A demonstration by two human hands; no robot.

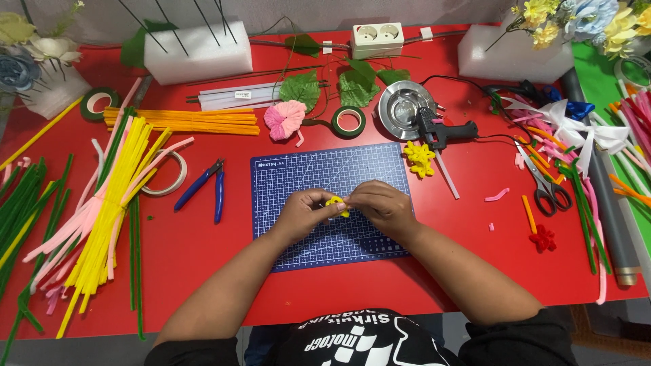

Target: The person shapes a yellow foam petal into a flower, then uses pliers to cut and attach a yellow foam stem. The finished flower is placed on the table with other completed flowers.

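We see both hands meeting over the blue cutting mat (305,177), which lies on the red table (203,257). The left hand (303,213) and the right hand (382,205) are close together, and their fingertips pinch a small yellow pipe-cleaner piece (337,203) between them. This piece is fuzzy and bright yellow, bent into small loops; most of it is hidden by the fingers, so we cannot tell its full shape. It sits above the middle of the mat, just under the fingertips.

A finished yellow flower (420,158) of the same material lies at the right upper corner of the mat, and a pink flower (284,119) lies above the mat. The mat carries a white grid and a small white label in its top left corner. At the far edge of the table stands a white double socket block (377,39), and two white foam blocks (198,53) stand on both sides of it. A flat white packet (239,95) with a small label lies in front of the left foam block.

Blue pliers (205,186) lie left of the mat, a black glue gun (442,129) to its upper right, and scissors (548,186) further right. A bundle of yellow and pink pipe cleaners (112,203) lies on the left side.
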